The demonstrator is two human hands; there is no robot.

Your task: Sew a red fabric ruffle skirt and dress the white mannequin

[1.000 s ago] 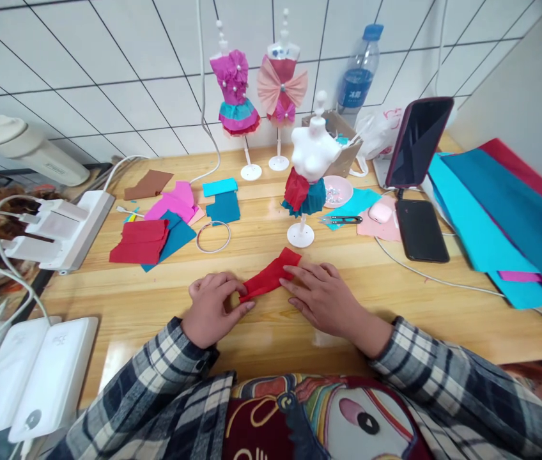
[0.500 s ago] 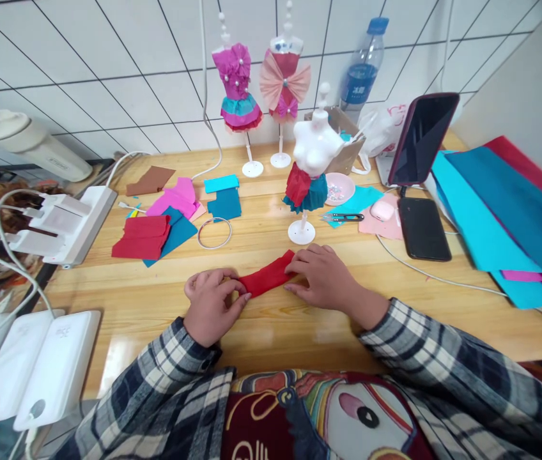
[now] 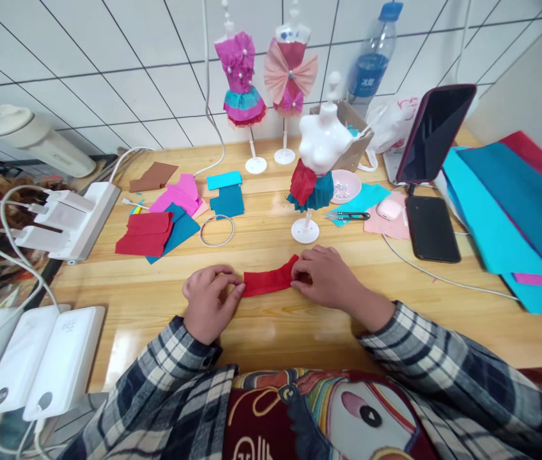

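Note:
A folded strip of red crepe paper (image 3: 268,280) stretches between my hands over the wooden table. My left hand (image 3: 213,297) has its thumb and index finger closed at the strip's left end. At the other end, my right hand (image 3: 326,278) pinches the raised corner between thumb and fingers. Just beyond stands a white mini dress form (image 3: 323,137), with a red piece and a teal ruffled skirt around its waist. Two dressed forms stand behind it: one in a magenta dress (image 3: 238,64), another with a pink bow (image 3: 290,73).
Paper pieces, including a red one (image 3: 144,234), and a ring (image 3: 217,230) lie left. Thread snips (image 3: 348,216), a bead dish (image 3: 346,186) and a phone (image 3: 433,229) are right, beside large paper sheets (image 3: 505,211). A power strip (image 3: 86,220) and power banks (image 3: 67,364) line the left edge.
The strip's left end has swung up and now lies more level, its edge showing beyond my left fingers. My right hand keeps its pinch. The whole view has shifted slightly.

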